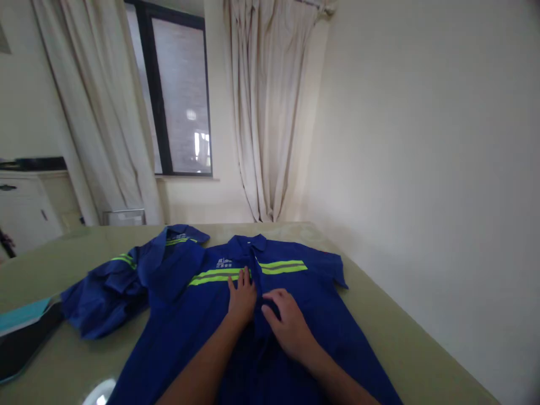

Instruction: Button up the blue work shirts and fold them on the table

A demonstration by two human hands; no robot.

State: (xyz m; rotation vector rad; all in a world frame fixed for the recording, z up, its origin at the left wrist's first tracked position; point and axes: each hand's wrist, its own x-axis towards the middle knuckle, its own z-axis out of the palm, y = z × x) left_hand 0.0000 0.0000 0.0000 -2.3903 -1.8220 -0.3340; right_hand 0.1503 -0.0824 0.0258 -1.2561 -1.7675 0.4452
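A dark blue short-sleeved work shirt [312, 292] with yellow-green reflective stripes lies spread on the table, its collar at the far end. My left hand [243, 298] rests flat on the shirt's front, fingers spread, just below the white lettering on the chest. Beside it, my right hand [289, 323] is curled at the front opening, thumb and fingers bent toward the placket edge. Whether cloth is pinched between those fingertips is hard to see. The lower part of the shirt runs out of view beneath my forearms.
A second blue garment [113, 292] with matching stripes lies crumpled at the left, touching the shirt. Farther left on the table [422, 337] is a dark, flat object [29, 340] with a turquoise top. A wall [422, 169] borders the table's right side; curtains [270, 112] hang behind.
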